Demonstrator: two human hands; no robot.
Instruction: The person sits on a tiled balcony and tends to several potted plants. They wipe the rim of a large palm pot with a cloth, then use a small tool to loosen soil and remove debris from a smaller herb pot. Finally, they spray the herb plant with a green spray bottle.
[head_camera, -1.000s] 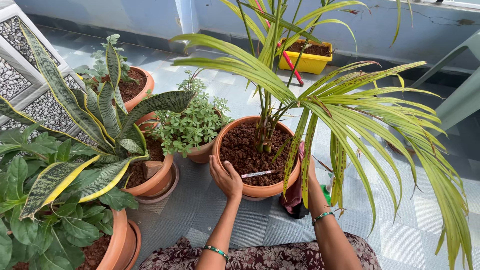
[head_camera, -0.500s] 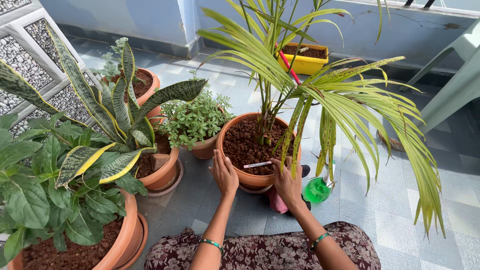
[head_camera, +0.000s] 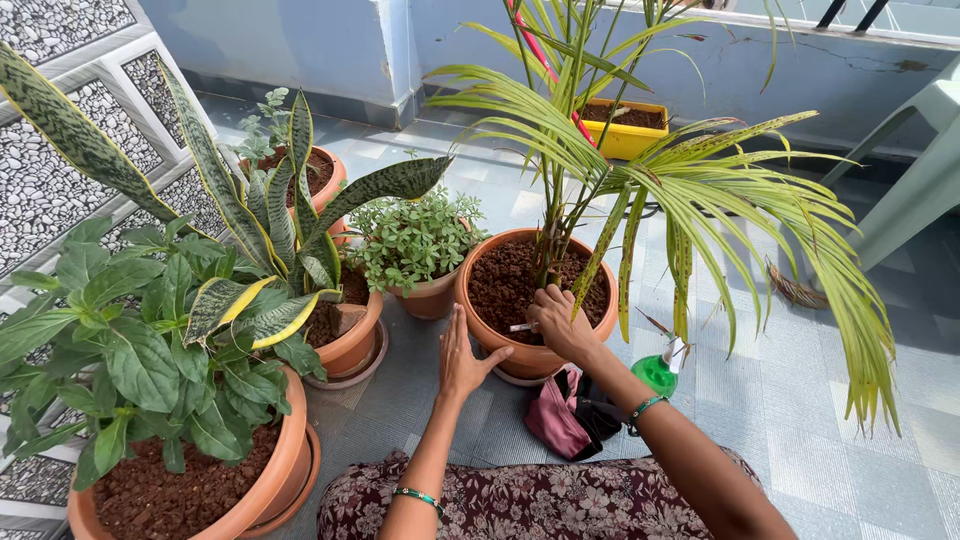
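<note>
A terracotta pot (head_camera: 482, 333) holds brown soil and a palm plant (head_camera: 640, 180) with long green-yellow fronds. My left hand (head_camera: 462, 358) rests flat against the pot's near-left side, fingers apart. My right hand (head_camera: 556, 322) lies over the soil at the pot's near rim, its fingers closed around a small white stick-like tool (head_camera: 521, 327). Both wrists wear green bangles.
A snake plant pot (head_camera: 352, 335), a small leafy herb pot (head_camera: 428, 295), a big leafy pot (head_camera: 260, 480) and a back pot (head_camera: 325, 170) crowd the left. A pink-black cloth (head_camera: 565, 420) and green spray bottle (head_camera: 660, 372) lie right of the palm pot. Yellow planter (head_camera: 625, 135) by the wall.
My right hand has come from behind the pot's right side onto the soil and closed on the white tool. The view shifted, and the cloth and bottle now show.
</note>
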